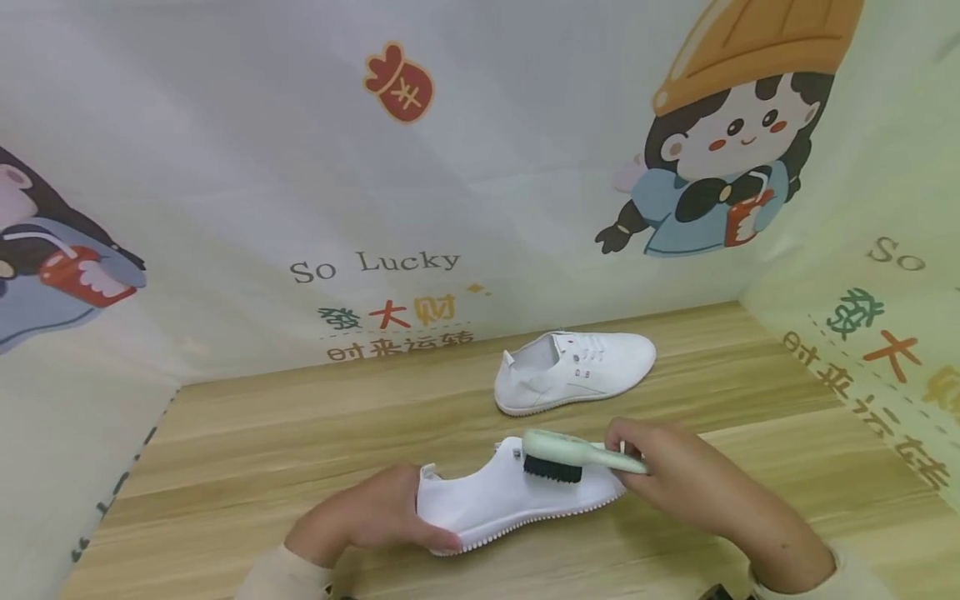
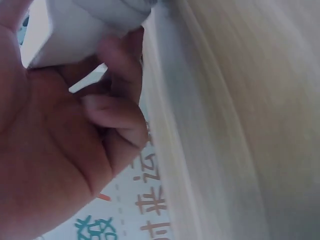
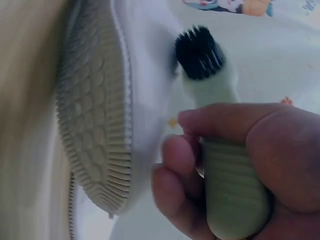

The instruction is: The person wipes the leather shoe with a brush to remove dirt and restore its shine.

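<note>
My left hand [image 1: 392,510] grips a white shoe [image 1: 487,500] by its heel, thumb low on the side near the sole. In the left wrist view, curled fingers [image 2: 120,112] wrap the heel of the shoe [image 2: 95,30]. A pale green brush [image 1: 558,447] with black bristles [image 3: 199,52] is in my right hand [image 1: 667,467], which holds it by the handle [image 3: 235,190]. The brush head overlaps the shoe's upper in the head view. The right wrist view shows the shoe's textured sole [image 3: 92,110] facing the camera, tipped off the table.
A second white shoe [image 1: 577,372] stands on the wood-grain table [image 1: 300,433] behind the held one, toe to the right. A printed cloth backdrop [image 1: 225,167] rises along the table's back and both sides.
</note>
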`<state>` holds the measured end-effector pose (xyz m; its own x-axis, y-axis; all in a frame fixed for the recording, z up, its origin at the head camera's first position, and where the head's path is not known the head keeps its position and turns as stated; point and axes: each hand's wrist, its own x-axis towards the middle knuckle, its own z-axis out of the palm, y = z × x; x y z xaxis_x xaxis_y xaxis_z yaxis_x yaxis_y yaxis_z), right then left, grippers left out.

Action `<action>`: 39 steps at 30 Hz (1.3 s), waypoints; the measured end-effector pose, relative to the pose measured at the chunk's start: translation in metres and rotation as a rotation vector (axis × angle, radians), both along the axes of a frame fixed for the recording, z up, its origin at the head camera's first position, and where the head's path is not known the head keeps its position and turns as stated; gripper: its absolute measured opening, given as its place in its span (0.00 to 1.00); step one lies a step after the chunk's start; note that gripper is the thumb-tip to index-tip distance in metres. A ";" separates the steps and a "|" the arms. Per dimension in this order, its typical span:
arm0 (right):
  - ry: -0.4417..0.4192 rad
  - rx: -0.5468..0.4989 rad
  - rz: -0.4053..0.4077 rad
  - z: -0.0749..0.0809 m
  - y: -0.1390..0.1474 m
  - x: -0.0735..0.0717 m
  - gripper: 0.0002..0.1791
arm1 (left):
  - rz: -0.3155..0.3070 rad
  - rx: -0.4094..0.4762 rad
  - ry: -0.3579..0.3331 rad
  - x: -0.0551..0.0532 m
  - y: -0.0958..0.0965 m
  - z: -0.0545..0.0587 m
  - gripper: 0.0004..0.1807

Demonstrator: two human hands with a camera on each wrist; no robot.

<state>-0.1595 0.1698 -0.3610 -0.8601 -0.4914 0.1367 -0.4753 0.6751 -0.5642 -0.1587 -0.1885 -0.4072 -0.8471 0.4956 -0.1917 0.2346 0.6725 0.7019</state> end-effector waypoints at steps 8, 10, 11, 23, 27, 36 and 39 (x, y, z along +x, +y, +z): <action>0.071 0.061 -0.049 -0.007 -0.007 -0.004 0.17 | 0.050 -0.023 0.086 0.009 0.000 0.003 0.49; 0.075 0.062 -0.053 -0.009 -0.007 -0.005 0.17 | 0.073 -0.029 0.088 0.011 -0.001 0.004 0.56; 0.062 0.056 -0.056 -0.010 -0.007 -0.005 0.16 | 0.080 -0.036 0.092 0.012 -0.001 0.004 0.58; -0.044 0.056 -0.104 -0.015 0.001 -0.014 0.27 | 0.091 -0.047 0.167 0.009 -0.003 0.004 0.62; -0.051 0.020 -0.119 -0.018 0.000 -0.016 0.20 | 0.048 -0.038 0.168 0.010 -0.004 0.004 0.58; -0.014 0.053 -0.081 -0.020 0.001 -0.019 0.29 | -0.041 -0.062 0.171 0.009 -0.007 0.003 0.44; 0.056 0.109 -0.035 -0.018 0.003 -0.018 0.34 | -0.042 -0.043 0.148 0.007 -0.007 0.002 0.44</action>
<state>-0.1775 0.1724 -0.3795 -0.8698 -0.4755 0.1320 -0.4787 0.7480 -0.4598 -0.1513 -0.1958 -0.4048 -0.8463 0.5253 -0.0887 0.3617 0.6888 0.6282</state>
